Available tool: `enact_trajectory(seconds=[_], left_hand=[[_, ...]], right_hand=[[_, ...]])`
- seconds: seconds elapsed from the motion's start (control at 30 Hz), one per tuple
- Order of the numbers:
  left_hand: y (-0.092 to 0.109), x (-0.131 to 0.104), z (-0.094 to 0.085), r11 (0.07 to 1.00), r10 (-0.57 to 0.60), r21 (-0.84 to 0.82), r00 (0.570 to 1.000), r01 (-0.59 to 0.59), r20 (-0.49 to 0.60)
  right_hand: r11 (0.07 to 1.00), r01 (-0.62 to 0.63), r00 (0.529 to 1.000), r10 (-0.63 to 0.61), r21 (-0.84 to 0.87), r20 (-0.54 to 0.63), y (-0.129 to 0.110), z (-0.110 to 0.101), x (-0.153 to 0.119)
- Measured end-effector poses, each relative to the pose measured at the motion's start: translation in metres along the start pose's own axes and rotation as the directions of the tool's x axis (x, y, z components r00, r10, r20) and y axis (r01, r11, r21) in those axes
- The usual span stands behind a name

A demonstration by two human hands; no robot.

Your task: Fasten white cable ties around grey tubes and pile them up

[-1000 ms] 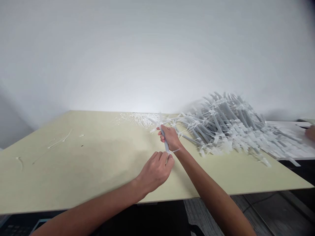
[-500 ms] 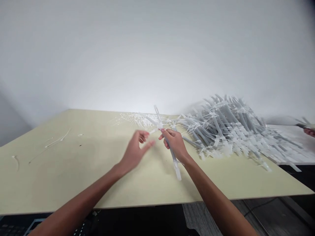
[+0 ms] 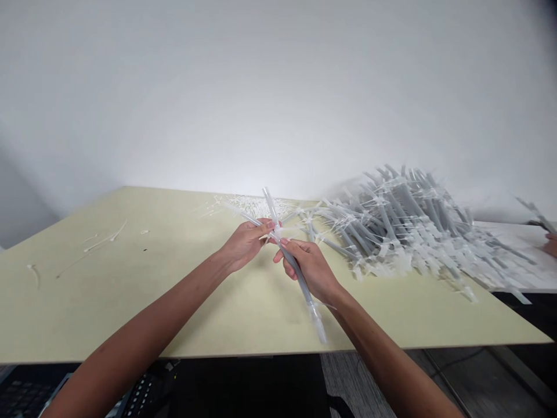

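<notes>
Above the middle of the table I hold a branched assembly of grey, translucent tubing (image 3: pixel 296 274) with a whitish connector at its joint. My right hand (image 3: pixel 310 261) is wrapped round the long grey tube just below the joint. With thumb and fingers, my left hand (image 3: pixel 249 239) pinches the assembly at the joint, beside the short upper branches. A thin tie sticks out near the tube's lower end, which has a clear tip pointing toward me. My left fingertips partly hide the joint.
A big heap of similar tube assemblies (image 3: pixel 391 220) lies at the right. Many white cable ties (image 3: pixel 256 205) are spread at the back, and a few loose ties (image 3: pixel 102 241) lie at the left. Another person's hand (image 3: pixel 550 245) shows at the far right edge.
My left hand has moved right and closed on the joint, having been open and apart from it. My right hand still grips the tube, which has shifted slightly.
</notes>
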State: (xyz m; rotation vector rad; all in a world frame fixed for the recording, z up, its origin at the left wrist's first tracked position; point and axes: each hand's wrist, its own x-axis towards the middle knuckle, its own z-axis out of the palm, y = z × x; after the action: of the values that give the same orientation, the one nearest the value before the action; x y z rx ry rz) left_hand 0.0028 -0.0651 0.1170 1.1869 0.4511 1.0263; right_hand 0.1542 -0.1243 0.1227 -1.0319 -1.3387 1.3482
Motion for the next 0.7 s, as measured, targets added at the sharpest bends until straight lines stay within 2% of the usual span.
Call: enact_trajectory(seconds=[0.27,0.43,0.57,0.7], left_hand=[[-0.002,-0.002,0.000,0.999,0.034,-0.028,0.999,-0.034,-0.019],[0.001,-0.004,0.000,0.999,0.025,-0.035,0.999,-0.026,-0.026],[0.002,-0.004,-0.001,0.997,-0.029,-0.078,1.000,0.028,-0.006],[0.000,0.002,-0.006,0.988,-0.063,-0.139,0.998,0.064,0.017]], right_hand=[[0.999,0.043,0.999,-0.042,-0.016,0.021,0.006,-0.001,0.001],[0.999,0.036,0.999,-0.036,-0.013,0.039,0.000,0.000,0.000],[0.996,0.008,0.996,-0.016,0.093,0.088,-0.010,0.001,-0.003],[0.965,-0.081,0.993,0.057,0.251,0.100,-0.014,0.003,-0.005]])
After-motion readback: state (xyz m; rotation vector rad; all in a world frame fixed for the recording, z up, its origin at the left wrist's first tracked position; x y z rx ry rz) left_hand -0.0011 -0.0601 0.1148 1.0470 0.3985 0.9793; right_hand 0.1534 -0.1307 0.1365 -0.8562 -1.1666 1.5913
